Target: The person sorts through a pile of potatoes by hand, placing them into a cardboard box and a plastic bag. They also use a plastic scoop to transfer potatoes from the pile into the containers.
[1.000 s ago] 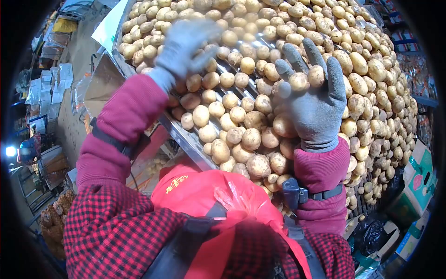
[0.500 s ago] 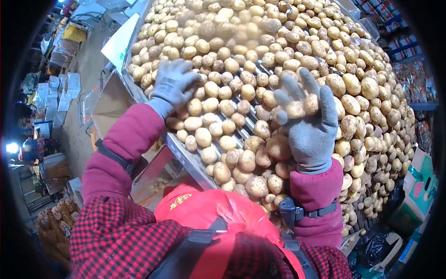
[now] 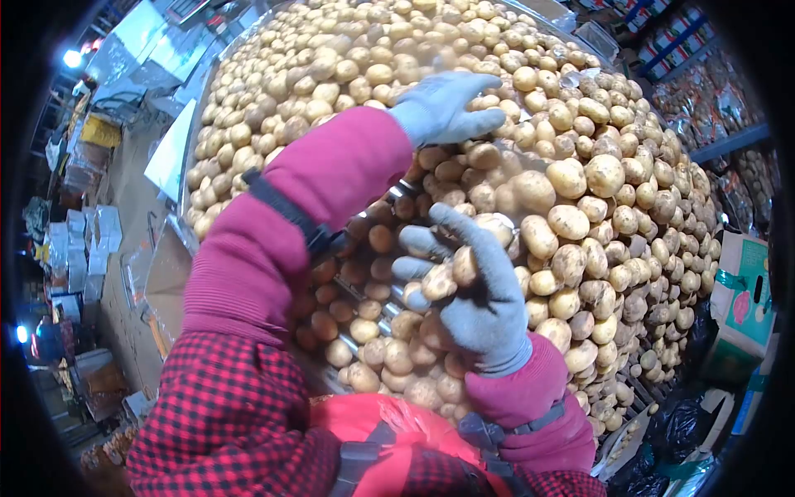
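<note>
A broad heap of potatoes spreads in front of me. My left hand, in a grey glove, is stretched across its far middle. Its fingers point right, straight and apart from the thumb, close over the potatoes with nothing in the grip. Nearer to me, my gloved right hand is turned palm up with its fingers curled. Small potatoes rest in that palm, held by the bent fingers. Below my left sleeve, shaded potatoes lie over metal rollers.
At the right edge stands a green carton, with black plastic bags below it. A white panel leans at the left side of the heap. White boxes are stacked on the floor farther left.
My left hand has swung right and away across the heap from its left edge. The right hand has moved left and closer to me, keeping potatoes in its palm.
</note>
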Tool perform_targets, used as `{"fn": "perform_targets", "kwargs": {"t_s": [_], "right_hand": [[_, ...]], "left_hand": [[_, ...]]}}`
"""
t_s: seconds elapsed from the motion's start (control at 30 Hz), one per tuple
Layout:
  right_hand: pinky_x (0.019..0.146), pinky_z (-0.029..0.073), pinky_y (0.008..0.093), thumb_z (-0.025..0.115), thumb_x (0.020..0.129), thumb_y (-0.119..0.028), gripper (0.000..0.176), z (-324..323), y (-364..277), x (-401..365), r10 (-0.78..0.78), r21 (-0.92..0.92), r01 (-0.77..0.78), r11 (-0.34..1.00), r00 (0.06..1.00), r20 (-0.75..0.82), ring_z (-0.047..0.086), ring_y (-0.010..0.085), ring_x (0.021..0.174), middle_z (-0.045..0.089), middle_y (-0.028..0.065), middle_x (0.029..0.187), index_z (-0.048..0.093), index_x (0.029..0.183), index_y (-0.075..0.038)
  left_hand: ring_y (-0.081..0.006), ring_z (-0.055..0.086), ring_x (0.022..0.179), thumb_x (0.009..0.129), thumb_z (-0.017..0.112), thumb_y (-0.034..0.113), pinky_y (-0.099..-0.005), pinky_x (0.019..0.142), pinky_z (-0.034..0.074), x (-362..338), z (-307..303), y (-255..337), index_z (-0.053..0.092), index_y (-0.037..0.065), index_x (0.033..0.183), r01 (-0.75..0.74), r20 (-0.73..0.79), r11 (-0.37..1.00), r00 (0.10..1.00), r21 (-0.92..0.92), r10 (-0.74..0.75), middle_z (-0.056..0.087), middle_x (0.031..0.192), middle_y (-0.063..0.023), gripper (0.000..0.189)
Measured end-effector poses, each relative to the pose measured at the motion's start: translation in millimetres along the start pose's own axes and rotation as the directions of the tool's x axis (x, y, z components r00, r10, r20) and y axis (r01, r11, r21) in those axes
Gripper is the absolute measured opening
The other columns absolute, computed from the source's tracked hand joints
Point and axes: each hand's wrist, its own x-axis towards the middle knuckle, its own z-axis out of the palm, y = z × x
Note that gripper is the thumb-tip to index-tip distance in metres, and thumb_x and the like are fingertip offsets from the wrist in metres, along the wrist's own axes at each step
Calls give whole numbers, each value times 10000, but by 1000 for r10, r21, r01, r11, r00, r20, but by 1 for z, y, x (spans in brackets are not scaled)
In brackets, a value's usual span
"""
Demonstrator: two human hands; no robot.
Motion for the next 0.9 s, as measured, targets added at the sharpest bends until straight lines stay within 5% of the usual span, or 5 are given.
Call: {"fn": "perform_targets", "kwargs": {"t_s": [0.1, 0.37, 0.5, 0.77, 0.9], "right_hand": [[984, 574, 379, 340, 695, 135, 869, -4, -5, 1, 27, -73, -23, 997, 999, 47, 654, 307, 1231, 550, 243, 1438, 325, 1559, 42], [1012, 568, 416, 324, 727, 166, 786, -6, 5, 5, 86, 108, -85, 991, 996, -4, 634, 347, 1257, 546, 265, 1428, 371, 1508, 92], [1016, 563, 419, 329, 688, 179, 812, -4, 3, 7, -106, -216, 106, 970, 994, 14, 656, 339, 1223, 578, 271, 1388, 388, 1494, 98], [1024, 572, 511, 297, 844, 165, 669, -12, 7, 2, -62, -164, 63, 984, 998, 15, 571, 412, 1331, 434, 282, 1522, 413, 1495, 60], [1029, 570, 488, 294, 797, 181, 730, -12, 9, 2, -154, -150, 159, 976, 987, 43, 587, 407, 1316, 465, 294, 1495, 394, 1511, 66]], "left_hand": [[-374, 632, 1239, 950, 548, 680, -467, 1062, 479, 52, 24, -6, 589, 132, 1423, 257, 341, 966, 910, -23, -235, 666, 1322, -218, 725], [-367, 686, 1129, 897, 605, 698, -452, 983, 523, 65, 40, -34, 672, 69, 1278, 282, 388, 959, 884, 7, -262, 721, 1208, -202, 739], [-352, 694, 1056, 935, 596, 623, -458, 931, 532, 33, 18, -24, 692, 68, 1186, 396, 635, 901, 745, -178, -202, 727, 1114, -187, 617], [-376, 625, 1097, 1007, 587, 418, -466, 959, 487, -67, -17, -1, 697, 74, 1166, -81, 285, 987, 951, -141, 119, 677, 1127, -193, 394], [-350, 620, 1136, 996, 650, 272, -445, 977, 487, -131, -49, -8, 708, 84, 1161, -22, 245, 1000, 969, 5, 20, 682, 1189, -121, 257]]}}
